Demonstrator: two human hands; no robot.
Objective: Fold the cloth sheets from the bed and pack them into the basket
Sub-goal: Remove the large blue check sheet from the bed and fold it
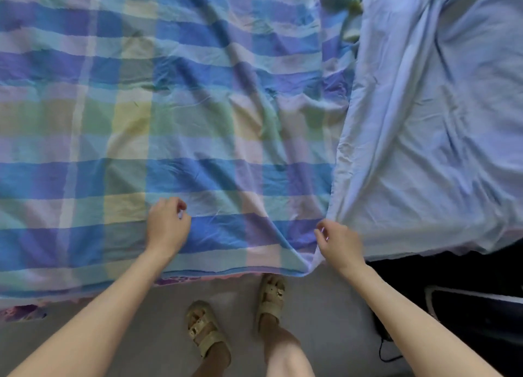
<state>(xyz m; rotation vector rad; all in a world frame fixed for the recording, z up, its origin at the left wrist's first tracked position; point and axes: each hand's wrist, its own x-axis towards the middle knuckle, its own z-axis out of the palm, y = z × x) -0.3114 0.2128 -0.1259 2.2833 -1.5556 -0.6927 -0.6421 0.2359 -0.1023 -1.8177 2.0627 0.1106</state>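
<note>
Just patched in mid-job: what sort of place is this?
Likely a bedroom: a checked sheet and a plain blue sheet spread over a bed, bare floor at its edge.
</note>
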